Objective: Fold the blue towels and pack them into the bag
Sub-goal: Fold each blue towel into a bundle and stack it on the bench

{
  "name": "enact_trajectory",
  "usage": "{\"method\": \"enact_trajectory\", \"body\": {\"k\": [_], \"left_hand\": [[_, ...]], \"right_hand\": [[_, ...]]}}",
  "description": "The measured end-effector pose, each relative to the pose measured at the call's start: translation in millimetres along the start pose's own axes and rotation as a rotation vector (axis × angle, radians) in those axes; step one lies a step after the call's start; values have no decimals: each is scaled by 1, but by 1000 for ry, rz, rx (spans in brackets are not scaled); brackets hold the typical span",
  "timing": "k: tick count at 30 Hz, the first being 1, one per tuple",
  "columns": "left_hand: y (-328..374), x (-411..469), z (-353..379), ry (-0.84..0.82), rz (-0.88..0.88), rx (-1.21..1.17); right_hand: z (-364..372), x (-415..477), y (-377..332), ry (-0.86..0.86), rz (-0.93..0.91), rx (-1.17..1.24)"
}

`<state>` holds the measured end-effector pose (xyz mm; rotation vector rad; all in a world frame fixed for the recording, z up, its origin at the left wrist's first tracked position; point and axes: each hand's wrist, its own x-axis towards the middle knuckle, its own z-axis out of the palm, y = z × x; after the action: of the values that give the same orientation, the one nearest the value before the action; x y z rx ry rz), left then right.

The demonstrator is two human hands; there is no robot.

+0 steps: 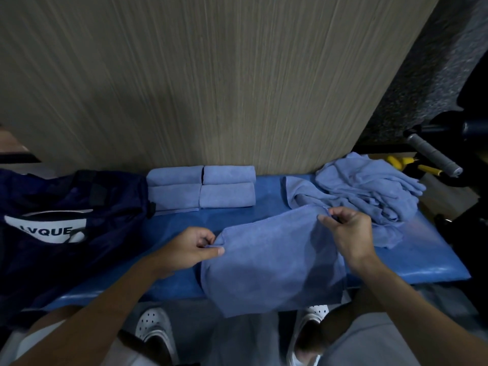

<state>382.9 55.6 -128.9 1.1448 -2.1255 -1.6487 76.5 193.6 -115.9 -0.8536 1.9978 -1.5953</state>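
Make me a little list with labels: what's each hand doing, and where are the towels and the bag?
Left hand: pinches the spread towel by its left corner
Right hand: pinches its right corner
Folded towels: four, at the back of the bench
Unfolded pile: on the bench's right end
Bag: dark blue, at the left
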Motion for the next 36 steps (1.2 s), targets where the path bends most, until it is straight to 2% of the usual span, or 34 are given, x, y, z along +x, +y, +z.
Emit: {"method": "enact_trajectory", "body": {"k": [6,11,14,25,30,36], "left_hand": [[18,-4,-9,123,19,-103],[40,-8,-21,393,90,-147],[58,-14,-28,481,152,-133],[96,-46,-56,493,234,-8],[110,-52,-64,487,269,64],[122,-59,-70,495,413,177]], "right_hand": [[-5,5,-8,17,0,10],[-6,5,-28,61,-33,29],[-7,4,-38,91,-62,16],[-18,-4,-70,-62,-171,35],[-22,-5,-84,-48,-197,-55],[-25,-5,-90,-31,-238,-140]]}}
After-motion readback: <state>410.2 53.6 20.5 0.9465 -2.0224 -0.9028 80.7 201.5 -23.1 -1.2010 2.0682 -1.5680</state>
